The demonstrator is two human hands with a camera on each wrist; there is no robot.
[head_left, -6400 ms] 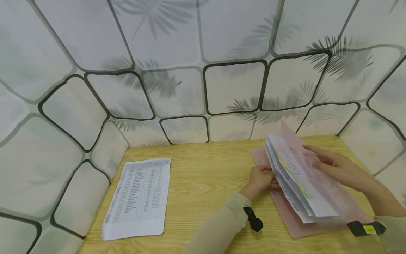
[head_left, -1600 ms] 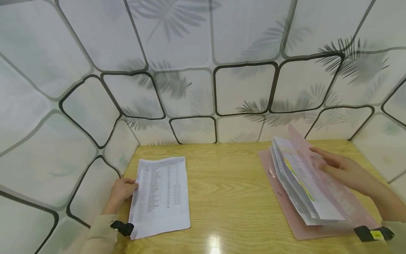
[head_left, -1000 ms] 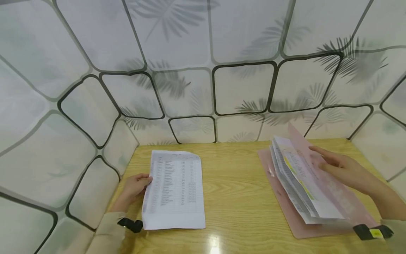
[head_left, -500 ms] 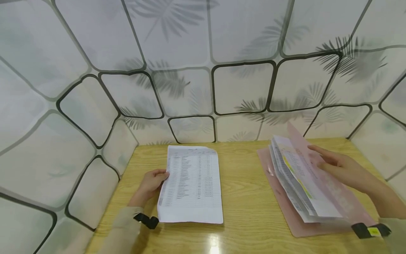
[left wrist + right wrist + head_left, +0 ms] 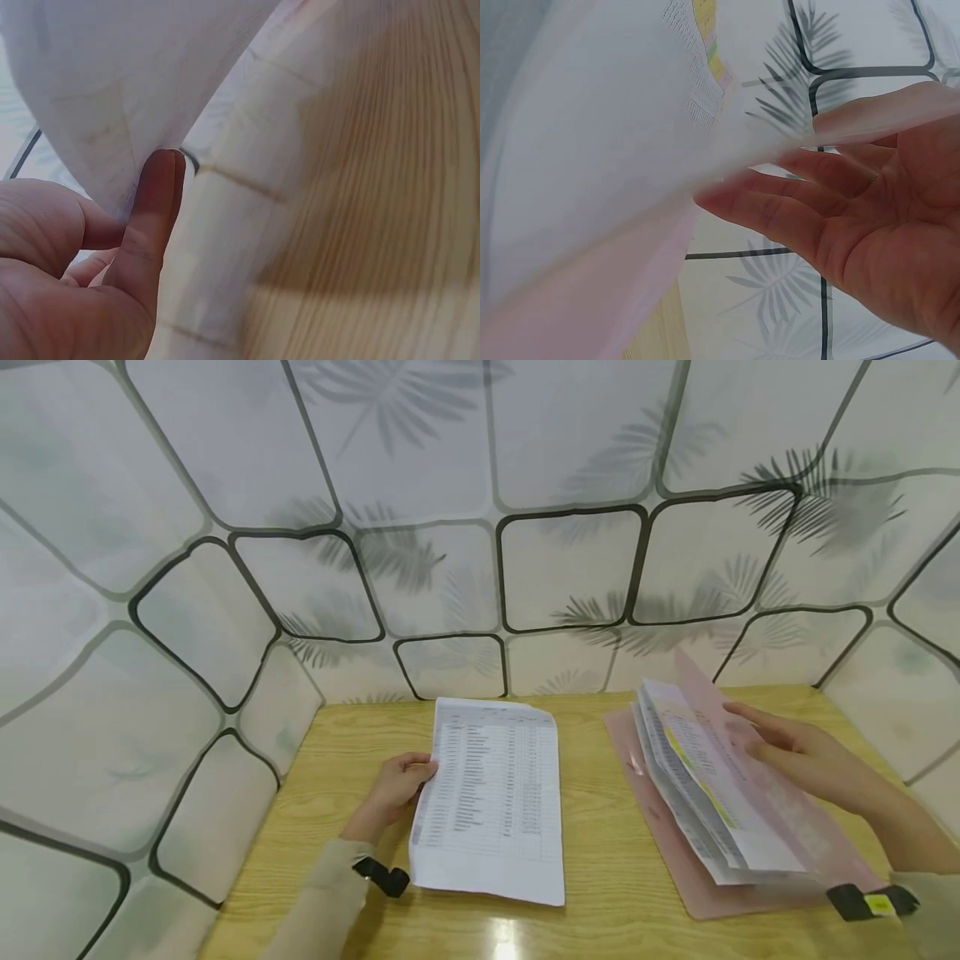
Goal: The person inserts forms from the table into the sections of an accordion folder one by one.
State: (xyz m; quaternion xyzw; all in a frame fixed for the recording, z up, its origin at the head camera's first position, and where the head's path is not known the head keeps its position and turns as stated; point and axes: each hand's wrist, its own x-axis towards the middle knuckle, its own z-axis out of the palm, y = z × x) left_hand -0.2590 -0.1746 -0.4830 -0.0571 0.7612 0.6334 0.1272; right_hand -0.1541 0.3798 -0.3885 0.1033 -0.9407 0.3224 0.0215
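My left hand [image 5: 392,792] pinches the left edge of a white sheet of paper [image 5: 491,802] printed with a table. In the left wrist view, the thumb and fingers [image 5: 146,247] meet at the paper's edge [image 5: 127,82], above the wooden surface. To the right lies a pink translucent folder [image 5: 678,881], opened, with several printed sheets [image 5: 693,777] inside, some marked in yellow. My right hand [image 5: 813,768] holds the folder's cover raised and tilted. In the right wrist view, the cover passes between the thumb and the other fingers [image 5: 780,217].
A wood-grain table [image 5: 585,827] carries the paper and folder. Patterned white panels [image 5: 570,568] enclose it at the back and both sides. Bands with black devices [image 5: 382,877] sit around both wrists.
My left hand has left the folder, gripped the sheet at the far left and carried it rightward to mid-table. The right hand stays at the folder's raised cover.
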